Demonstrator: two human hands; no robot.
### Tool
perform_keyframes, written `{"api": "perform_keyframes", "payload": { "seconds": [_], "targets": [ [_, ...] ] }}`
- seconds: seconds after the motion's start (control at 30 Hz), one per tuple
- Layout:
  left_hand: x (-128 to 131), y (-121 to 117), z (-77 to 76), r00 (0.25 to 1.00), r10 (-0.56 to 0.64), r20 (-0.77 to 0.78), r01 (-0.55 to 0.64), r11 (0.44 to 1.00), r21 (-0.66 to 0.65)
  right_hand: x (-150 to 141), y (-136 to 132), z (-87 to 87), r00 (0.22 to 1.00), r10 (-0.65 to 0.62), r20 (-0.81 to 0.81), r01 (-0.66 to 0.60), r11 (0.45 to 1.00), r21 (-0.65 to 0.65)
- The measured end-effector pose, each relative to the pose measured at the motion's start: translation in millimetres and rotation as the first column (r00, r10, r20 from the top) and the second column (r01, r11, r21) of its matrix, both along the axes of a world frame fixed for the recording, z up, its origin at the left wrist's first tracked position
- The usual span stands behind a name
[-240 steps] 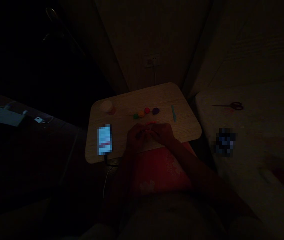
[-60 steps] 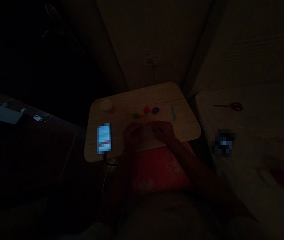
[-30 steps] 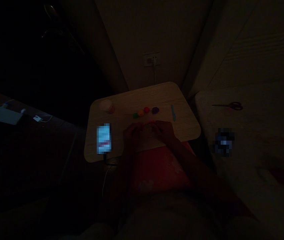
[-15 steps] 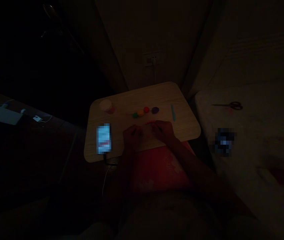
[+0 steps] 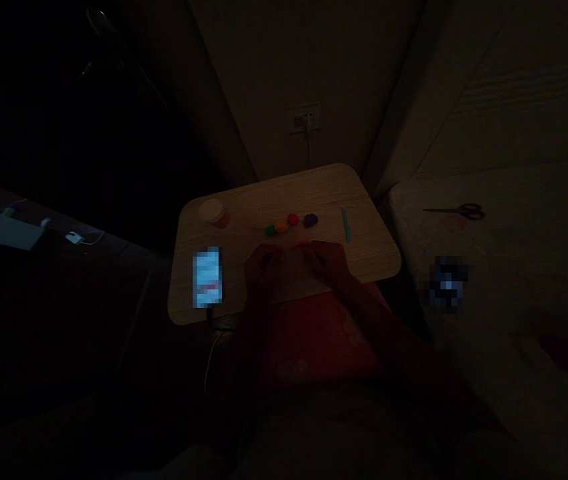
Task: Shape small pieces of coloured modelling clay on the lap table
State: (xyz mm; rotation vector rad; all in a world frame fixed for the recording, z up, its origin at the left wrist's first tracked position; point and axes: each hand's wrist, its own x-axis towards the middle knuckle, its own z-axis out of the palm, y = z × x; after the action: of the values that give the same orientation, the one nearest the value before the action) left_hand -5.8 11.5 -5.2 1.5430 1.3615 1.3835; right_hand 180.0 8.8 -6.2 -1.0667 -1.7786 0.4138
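Currently the red strip is at the right hand, left end toward the left hand. Fingers curled on both, too dark to tell if gripping. Beyond, on worktop: green lump, orange lump, red lump, purple lump.

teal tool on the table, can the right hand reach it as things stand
Probably yes: no object shows between the right hand and the teal tool, though that hand is at the orange-red strip.
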Motion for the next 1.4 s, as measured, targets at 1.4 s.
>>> {"api": "perform_keyframes", "payload": {
  "seconds": [1.4],
  "targets": [
    [0.9,-2.6,2.6,0.998,-0.057,0.001,0.057,0.995,-0.083,0.3,0.1,-1.0,1.0,-0.007,-0.025,0.008,0.999,0.037]
  ]
}}
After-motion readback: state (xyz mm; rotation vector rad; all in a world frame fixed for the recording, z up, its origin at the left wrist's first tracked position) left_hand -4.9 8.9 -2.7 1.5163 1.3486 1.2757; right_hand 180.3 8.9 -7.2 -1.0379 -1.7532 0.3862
